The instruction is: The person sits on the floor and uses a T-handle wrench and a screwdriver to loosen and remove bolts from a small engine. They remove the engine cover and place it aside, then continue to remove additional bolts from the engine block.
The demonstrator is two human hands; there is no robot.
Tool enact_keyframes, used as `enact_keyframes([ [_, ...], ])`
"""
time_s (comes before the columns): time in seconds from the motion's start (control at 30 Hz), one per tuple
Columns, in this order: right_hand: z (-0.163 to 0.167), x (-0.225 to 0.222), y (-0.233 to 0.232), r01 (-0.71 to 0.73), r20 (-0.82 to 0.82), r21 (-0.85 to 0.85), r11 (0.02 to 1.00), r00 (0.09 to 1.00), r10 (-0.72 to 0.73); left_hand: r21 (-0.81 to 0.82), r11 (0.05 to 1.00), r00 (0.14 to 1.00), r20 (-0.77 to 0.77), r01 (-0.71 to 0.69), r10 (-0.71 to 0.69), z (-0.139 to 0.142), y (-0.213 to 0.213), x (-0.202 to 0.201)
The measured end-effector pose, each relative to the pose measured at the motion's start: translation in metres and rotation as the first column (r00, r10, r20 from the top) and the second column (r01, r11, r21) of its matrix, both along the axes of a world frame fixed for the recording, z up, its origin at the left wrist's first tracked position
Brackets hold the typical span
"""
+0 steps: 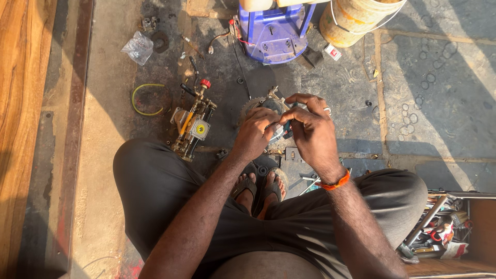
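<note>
I squat over a stone floor with both hands together above a round metal machine part with a toothed edge. My left hand grips a small silvery piece against that part. My right hand pinches a thin teal-handled tool at the same spot, its fingers curled; an orange band sits on that wrist. What lies under the fingers is hidden.
A brass pump assembly with a red knob lies to the left, beside a yellow hose loop. A blue machine base and a pale bucket stand ahead. A box of tools is at lower right. My sandalled feet are below.
</note>
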State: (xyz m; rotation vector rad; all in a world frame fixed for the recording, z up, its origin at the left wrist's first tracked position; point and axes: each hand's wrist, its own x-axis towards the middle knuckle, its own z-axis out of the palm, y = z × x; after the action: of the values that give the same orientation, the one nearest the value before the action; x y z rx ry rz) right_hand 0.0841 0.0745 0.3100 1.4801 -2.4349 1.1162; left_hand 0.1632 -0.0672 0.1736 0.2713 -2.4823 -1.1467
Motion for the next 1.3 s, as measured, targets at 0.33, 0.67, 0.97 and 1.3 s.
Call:
enact_keyframes([
  [0.33,-0.001,0.001,0.006,0.111,0.215,0.118,0.987,0.967,-0.135,0.029,1.0,1.0,0.02,0.009,-0.009,0.005,0.0,0.002],
  [0.67,-0.008,0.0,0.004,0.163,0.362,0.042,0.986,0.917,-0.167,0.019,1.0,1.0,-0.015,-0.015,0.015,0.0,-0.002,0.002],
  [0.97,-0.005,-0.001,0.0,-0.025,0.05,-0.081,0.996,0.998,0.03,0.003,1.0,1.0,-0.016,0.0,0.0,0.006,0.001,-0.001],
  [1.3,0.006,0.004,0.001,-0.085,0.186,0.017,0.996,0.979,0.08,0.026,1.0,1.0,0.011,0.001,-0.001,0.006,0.001,-0.001],
])
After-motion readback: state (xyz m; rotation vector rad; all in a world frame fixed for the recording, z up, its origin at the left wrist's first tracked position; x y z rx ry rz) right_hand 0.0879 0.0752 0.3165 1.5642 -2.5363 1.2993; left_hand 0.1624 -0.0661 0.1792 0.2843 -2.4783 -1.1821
